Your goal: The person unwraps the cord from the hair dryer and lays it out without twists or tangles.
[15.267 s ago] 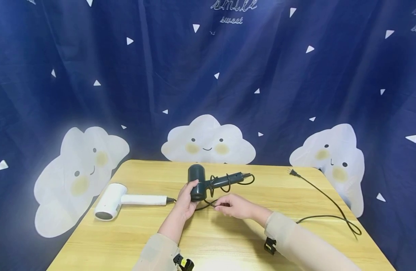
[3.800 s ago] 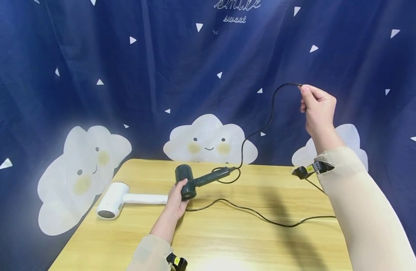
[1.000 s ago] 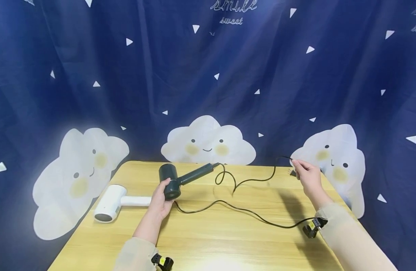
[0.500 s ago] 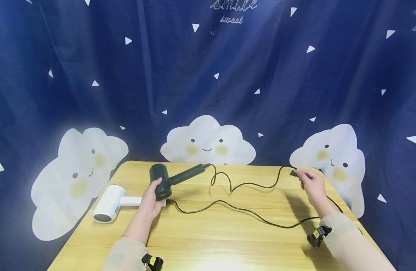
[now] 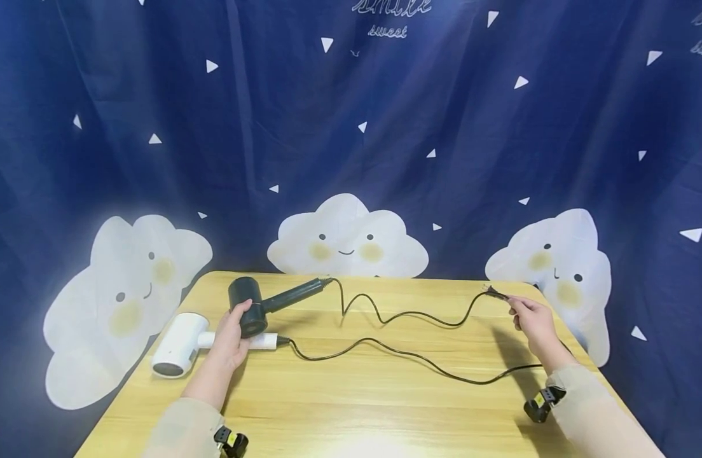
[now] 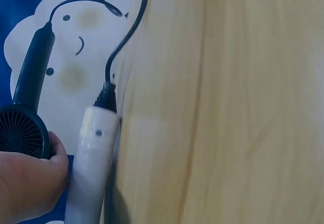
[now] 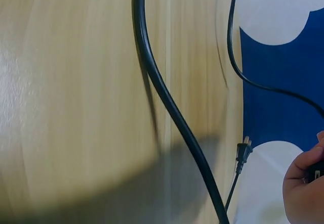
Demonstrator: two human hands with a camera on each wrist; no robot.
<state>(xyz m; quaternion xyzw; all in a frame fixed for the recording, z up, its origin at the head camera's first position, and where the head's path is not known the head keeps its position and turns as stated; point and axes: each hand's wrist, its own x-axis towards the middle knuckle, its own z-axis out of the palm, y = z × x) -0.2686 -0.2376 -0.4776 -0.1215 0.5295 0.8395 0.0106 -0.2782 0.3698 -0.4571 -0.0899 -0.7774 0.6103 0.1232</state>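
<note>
My left hand (image 5: 229, 340) grips a dark green hair dryer (image 5: 245, 294) by its barrel, thumb across the side. It holds this dryer just above the handle of a white hair dryer (image 5: 179, 346) lying on the table. In the left wrist view the dark dryer's vented end (image 6: 20, 133) faces the camera, beside the white handle (image 6: 91, 163). My right hand (image 5: 535, 324) pinches the black plug end (image 7: 316, 173) of the dark dryer's cord, partly hidden by the fingers. That cord (image 5: 408, 315) runs loosely between both hands. Near the right fingers lies the white dryer's plug (image 7: 243, 152).
The white dryer's cord (image 5: 397, 352) snakes rightward across the wooden table (image 5: 351, 407) and passes by the right forearm. A blue curtain (image 5: 351, 127) with white clouds hangs behind the table's back edge.
The dark dryer's cord, earlier coiled around its handle, is now unwound. My left hand has carried that dryer leftward over the white handle. My right hand has come down from high up to near the tabletop.
</note>
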